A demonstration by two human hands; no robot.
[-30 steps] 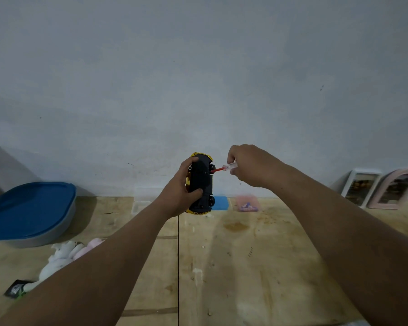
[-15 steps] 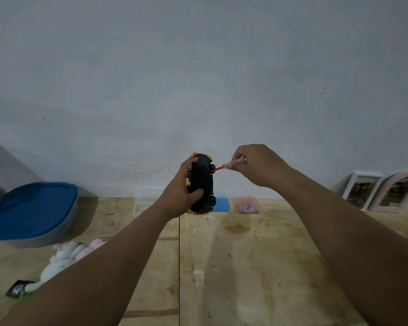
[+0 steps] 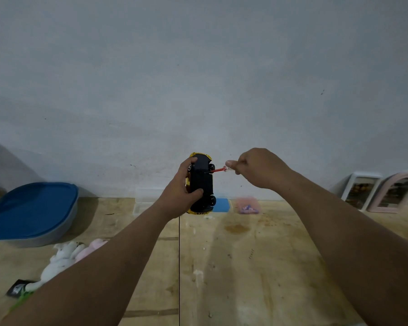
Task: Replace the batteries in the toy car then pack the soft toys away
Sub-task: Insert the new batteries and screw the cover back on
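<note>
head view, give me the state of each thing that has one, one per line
toy car: upside down, gripped by the left hand
screwdriver: tip at the car's underside, pinched by the right hand
blue-lidded tub: lid on
soft toys: lying loose on the floor

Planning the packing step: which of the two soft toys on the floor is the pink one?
The pink soft toy lies nearer the left forearm; the white soft toy lies beside it, toward the blue-lidded tub.
</note>
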